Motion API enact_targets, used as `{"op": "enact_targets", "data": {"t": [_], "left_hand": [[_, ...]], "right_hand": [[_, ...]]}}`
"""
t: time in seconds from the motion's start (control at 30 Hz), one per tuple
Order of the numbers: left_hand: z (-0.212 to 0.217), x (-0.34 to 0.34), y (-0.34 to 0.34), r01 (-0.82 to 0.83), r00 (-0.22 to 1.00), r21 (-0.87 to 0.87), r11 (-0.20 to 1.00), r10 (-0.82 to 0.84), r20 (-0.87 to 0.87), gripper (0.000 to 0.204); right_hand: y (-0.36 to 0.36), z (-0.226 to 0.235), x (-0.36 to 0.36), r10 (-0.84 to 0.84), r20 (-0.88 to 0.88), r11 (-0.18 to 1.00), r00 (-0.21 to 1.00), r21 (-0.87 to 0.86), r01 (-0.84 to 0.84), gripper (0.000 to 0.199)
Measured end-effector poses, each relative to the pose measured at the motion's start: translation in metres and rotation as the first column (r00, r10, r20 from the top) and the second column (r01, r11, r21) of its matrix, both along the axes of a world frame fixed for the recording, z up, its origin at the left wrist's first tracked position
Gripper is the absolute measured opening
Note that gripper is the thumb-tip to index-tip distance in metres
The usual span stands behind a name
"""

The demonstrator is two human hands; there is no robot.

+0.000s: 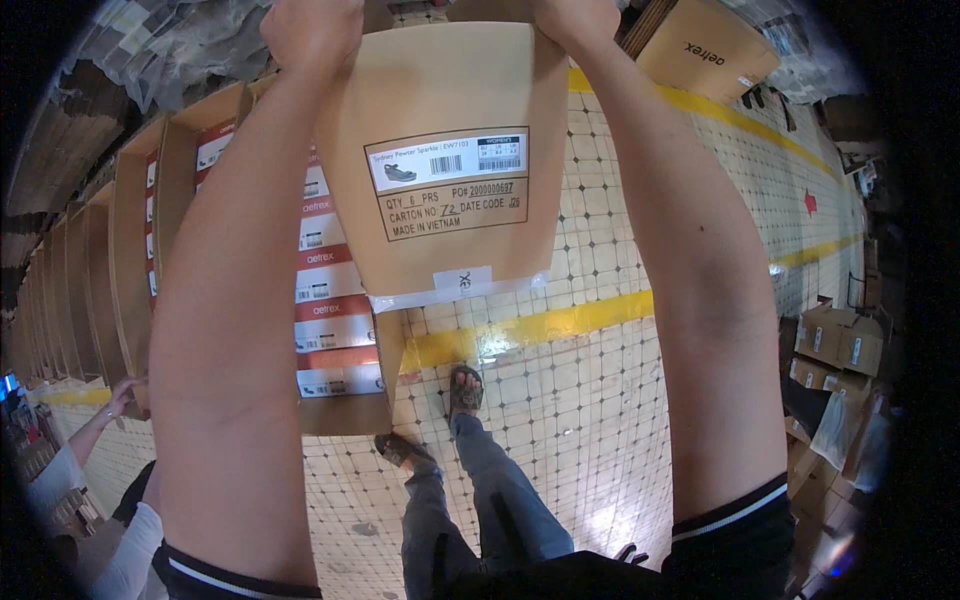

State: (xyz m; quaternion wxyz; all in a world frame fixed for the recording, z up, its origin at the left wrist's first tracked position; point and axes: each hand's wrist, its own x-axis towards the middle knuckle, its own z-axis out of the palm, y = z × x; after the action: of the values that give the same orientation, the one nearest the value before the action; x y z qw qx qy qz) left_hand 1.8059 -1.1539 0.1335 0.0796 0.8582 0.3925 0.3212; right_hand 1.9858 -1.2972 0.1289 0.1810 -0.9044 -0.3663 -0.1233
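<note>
Holding a brown cardboard carton (440, 150) aloft between both arms, the person grips its far upper corners; the left hand (310, 30) clamps one corner and the right hand (575, 20) the other, fingers closed over the edge, though the fingertips lie out of sight. The carton hangs in front of the head, well above the tiled floor (600, 400) with its yellow line (540, 325); a white label (448, 160) faces the camera. Judged by its rigid, flat faces, the carton is stiff and should not sag; its weight cannot be read, so support from beneath or at opposite edges is the safer hold; smooth board may slip in bare palms. An open case of red-and-white boxes (330, 300) stands at the left; another person's hand (122, 395) reaches in nearby.
</note>
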Motion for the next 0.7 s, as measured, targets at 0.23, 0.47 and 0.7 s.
{"op": "enact_targets", "data": {"t": [0.23, 0.47, 0.7], "left_hand": [[-0.001, 0.008, 0.01, -0.021, 0.999, -0.013, 1.0, 0.022, 0.024, 0.026], [0.0, 0.007, 0.011, 0.0, 0.997, 0.004, 1.0, -0.001, 0.073, 0.026], [0.005, 0.002, 0.004, -0.002, 1.0, -0.067, 0.998, 0.004, 0.028, 0.025]], "right_hand": [[0.012, 0.002, 0.008, -0.074, 0.024, 0.997, 0.997, -0.028, 0.075, 0.051], [0.011, 0.004, 0.002, -0.092, -0.028, 0.994, 0.995, 0.057, 0.094, 0.054], [0.005, 0.002, -0.003, -0.118, 0.022, 0.993, 0.993, 0.024, 0.118, 0.053]]}}
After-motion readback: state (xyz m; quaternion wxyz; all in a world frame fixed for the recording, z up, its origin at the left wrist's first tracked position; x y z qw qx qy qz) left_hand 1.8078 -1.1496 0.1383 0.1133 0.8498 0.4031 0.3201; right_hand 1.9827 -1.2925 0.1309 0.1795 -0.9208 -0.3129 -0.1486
